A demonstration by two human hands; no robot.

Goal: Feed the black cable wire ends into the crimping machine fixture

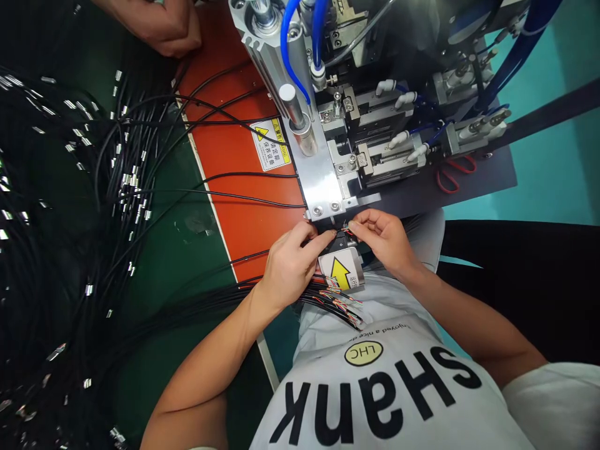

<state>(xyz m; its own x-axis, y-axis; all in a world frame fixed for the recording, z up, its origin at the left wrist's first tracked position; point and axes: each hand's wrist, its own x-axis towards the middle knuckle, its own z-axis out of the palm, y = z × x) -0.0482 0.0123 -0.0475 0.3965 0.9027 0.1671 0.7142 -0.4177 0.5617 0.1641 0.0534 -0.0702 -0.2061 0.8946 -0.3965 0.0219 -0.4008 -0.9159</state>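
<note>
My left hand (290, 262) is closed, its fingertips pinching a thin black cable at the front of the metal machine (323, 181). My right hand (382, 237) pinches the cable's fine coloured wire ends (347, 232) right at the machine's slot. Below my hands sits a small block with a yellow arrow label (341, 271). A bundle of black cables with stripped coloured ends (337, 303) lies across my lap under my left wrist.
A large heap of black cables with silver ferrules (84, 206) covers the green surface at left. An orange panel (234, 162) carries a yellow warning sticker (270, 144). Another person's hand (159, 25) rests top left. Red-handled scissors (452, 175) lie on the machine base.
</note>
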